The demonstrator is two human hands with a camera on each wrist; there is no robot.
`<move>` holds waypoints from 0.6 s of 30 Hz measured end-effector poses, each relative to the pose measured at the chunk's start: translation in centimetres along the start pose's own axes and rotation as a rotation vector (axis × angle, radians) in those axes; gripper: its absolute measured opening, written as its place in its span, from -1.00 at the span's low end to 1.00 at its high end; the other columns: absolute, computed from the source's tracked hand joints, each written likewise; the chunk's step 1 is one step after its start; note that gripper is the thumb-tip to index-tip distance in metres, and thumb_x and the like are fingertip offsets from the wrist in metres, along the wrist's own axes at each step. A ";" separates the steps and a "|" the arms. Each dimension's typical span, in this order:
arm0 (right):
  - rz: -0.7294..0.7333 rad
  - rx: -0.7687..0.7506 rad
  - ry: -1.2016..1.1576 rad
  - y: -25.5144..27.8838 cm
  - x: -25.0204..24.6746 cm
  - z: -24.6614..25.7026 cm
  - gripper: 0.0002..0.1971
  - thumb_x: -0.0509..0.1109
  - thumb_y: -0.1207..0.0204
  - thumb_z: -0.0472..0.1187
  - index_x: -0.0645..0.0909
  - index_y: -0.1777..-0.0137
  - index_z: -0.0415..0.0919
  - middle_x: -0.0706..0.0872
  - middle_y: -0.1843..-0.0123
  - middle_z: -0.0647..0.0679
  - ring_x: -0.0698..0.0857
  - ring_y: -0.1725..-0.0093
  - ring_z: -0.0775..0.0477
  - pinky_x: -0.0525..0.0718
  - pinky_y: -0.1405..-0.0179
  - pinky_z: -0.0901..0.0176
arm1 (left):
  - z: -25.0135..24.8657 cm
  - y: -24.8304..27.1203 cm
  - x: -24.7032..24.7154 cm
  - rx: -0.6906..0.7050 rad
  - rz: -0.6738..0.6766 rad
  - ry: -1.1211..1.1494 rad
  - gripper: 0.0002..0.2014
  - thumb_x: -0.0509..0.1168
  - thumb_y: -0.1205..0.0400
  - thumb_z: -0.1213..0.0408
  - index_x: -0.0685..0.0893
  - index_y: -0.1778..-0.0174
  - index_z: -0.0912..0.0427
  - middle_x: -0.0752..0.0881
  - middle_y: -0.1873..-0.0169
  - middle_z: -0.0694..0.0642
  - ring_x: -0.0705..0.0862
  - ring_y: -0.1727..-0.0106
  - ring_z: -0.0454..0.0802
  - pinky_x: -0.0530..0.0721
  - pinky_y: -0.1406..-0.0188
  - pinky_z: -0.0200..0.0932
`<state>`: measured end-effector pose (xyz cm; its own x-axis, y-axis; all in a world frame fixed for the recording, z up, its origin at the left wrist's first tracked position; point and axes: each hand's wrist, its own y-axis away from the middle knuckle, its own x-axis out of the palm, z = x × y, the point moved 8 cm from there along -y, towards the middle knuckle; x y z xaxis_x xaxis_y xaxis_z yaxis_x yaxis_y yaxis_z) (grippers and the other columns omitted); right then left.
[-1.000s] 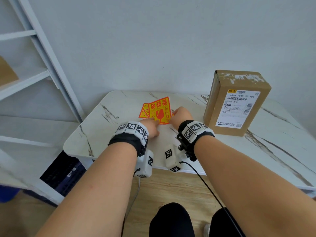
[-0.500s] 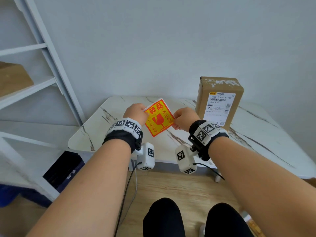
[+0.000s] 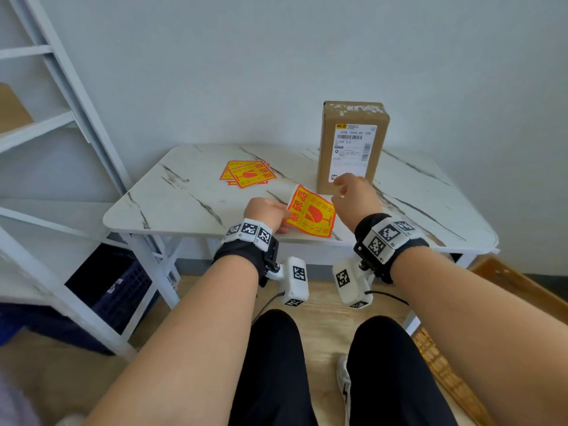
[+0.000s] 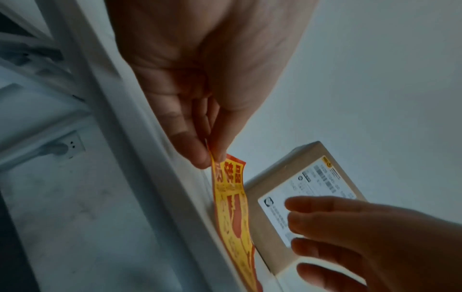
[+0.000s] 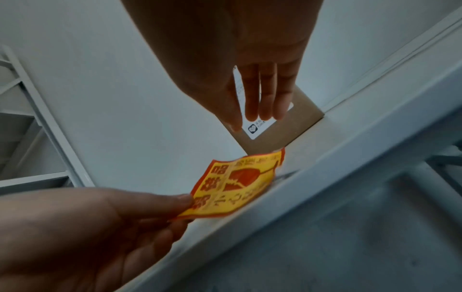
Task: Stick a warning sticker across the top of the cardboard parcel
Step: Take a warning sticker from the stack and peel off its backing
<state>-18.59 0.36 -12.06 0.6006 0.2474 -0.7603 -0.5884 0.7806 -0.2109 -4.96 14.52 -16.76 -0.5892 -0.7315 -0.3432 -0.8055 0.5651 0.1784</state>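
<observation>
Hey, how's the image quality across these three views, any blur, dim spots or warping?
Head view: bright, even light, edges bowed by the wide lens, parcel label legible. Left wrist view: dim and bluish, left hand shadowed, sticker edge-on. Right wrist view: equally dim, right hand dark against the wall, sticker soft with motion blur.

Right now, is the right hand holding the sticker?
No, only the left hand pinches the sticker; the right hand is open above it.

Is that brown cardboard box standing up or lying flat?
Standing up: the brown cardboard box rests on a small end on the marble-patterned table, its label facing forward.
</observation>
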 end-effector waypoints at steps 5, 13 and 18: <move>0.127 -0.043 -0.049 1.7 2.1 -0.8 -0.79 0.30 -0.55 -0.29 0.75 -0.06 -0.17 0.81 -0.03 -0.14 0.74 0.05 -0.17 0.71 0.11 0.08 | 0.3 0.0 2.3 0.011 -0.038 0.037 -0.86 0.45 -0.55 0.30 0.77 0.22 0.33 0.70 0.51 0.16 0.65 0.54 0.05 0.80 0.13 0.00; 0.137 -0.041 -0.071 1.7 3.7 -1.8 -0.77 0.30 -0.51 -0.30 0.83 0.10 -0.16 0.84 -0.05 -0.09 0.73 -0.07 -0.12 0.68 -0.10 0.08 | 0.3 0.1 2.7 -0.028 0.098 0.122 -0.93 0.42 -0.56 0.39 0.70 0.13 0.32 0.70 0.38 0.23 0.70 0.44 0.02 0.76 0.50 -0.31; 0.162 -0.006 -0.081 1.3 4.5 -1.7 -0.86 0.42 -0.39 -0.23 0.80 0.25 -0.04 0.83 0.12 -0.07 0.75 0.02 -0.13 0.72 0.02 0.06 | 0.5 -0.3 2.8 -0.136 0.140 0.180 -0.90 0.33 -0.54 0.54 0.66 0.05 0.46 0.68 0.34 0.32 0.71 0.39 0.12 0.79 0.54 -0.22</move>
<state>-17.54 1.53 -16.83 0.5392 0.4152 -0.7327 -0.6842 0.7232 -0.0937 -6.39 12.48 -18.25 -0.6876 -0.7126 -0.1392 -0.7093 0.6182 0.3388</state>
